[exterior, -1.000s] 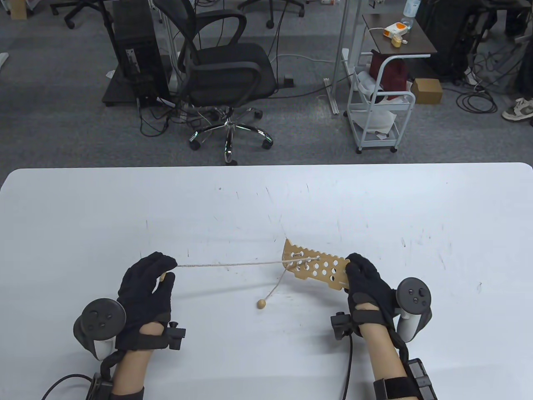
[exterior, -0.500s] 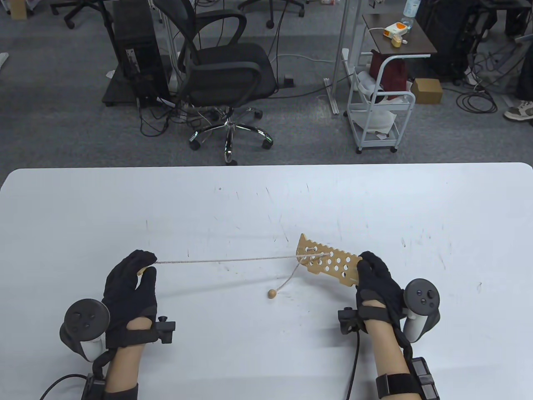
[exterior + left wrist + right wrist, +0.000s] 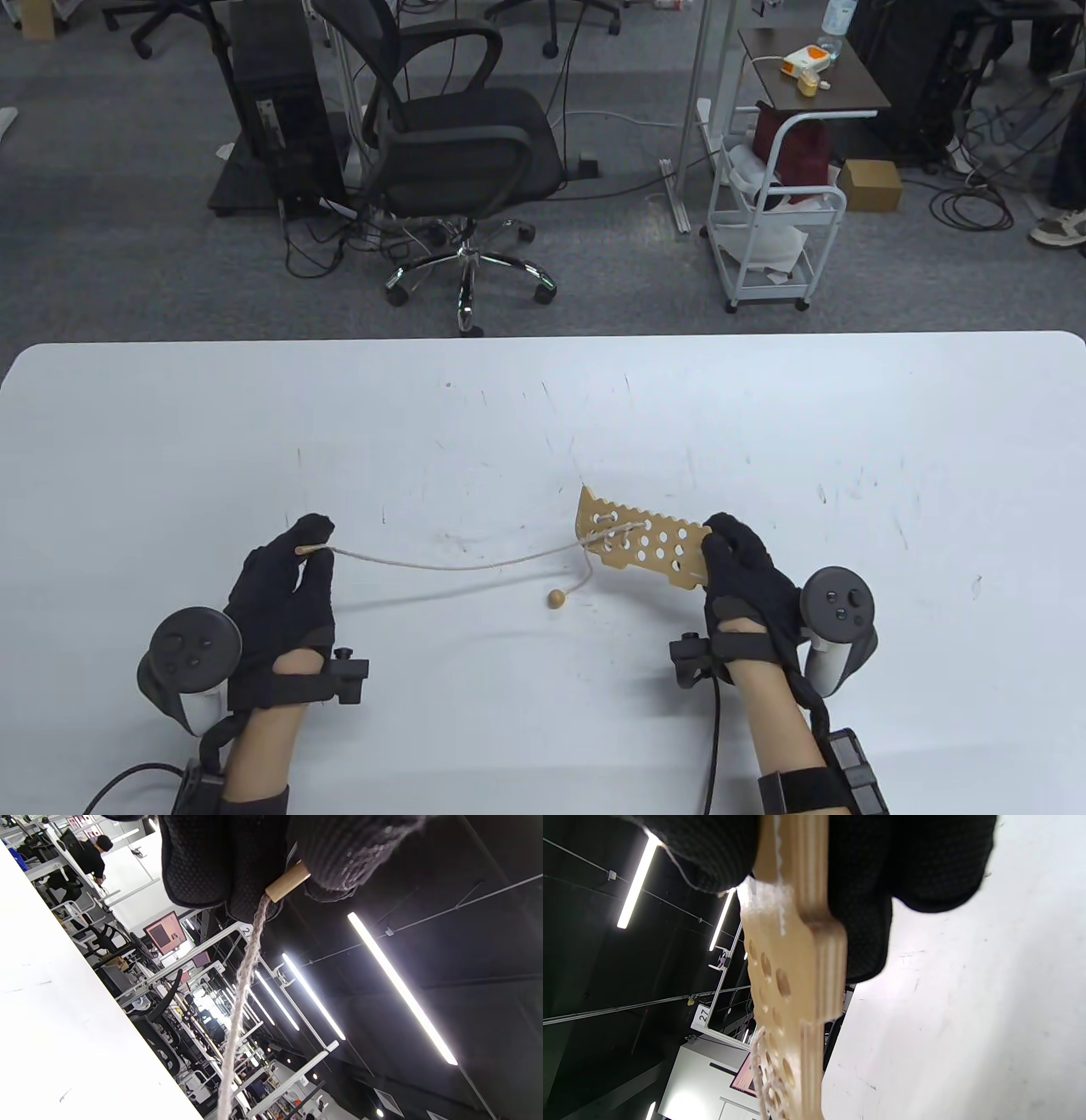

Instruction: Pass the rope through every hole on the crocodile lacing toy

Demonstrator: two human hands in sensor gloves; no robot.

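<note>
My right hand (image 3: 736,556) grips the right end of the wooden crocodile lacing toy (image 3: 640,545) and holds it above the table; the toy shows edge-on in the right wrist view (image 3: 793,955). The rope (image 3: 450,562) runs from holes at the toy's left end, sagging leftward to my left hand (image 3: 305,552), which pinches the rope's wooden needle tip (image 3: 287,882) between fingers and thumb. The rope's other end hangs from the toy to a wooden bead (image 3: 556,599) lying on the table.
The white table (image 3: 543,407) spreads wide around both hands. An office chair (image 3: 462,153) and a white cart (image 3: 768,229) stand on the floor beyond its far edge.
The rope was pulled taut with the hands spread apart. Now both hands have moved back toward each other and the rope hangs slack. The toy shifted left.
</note>
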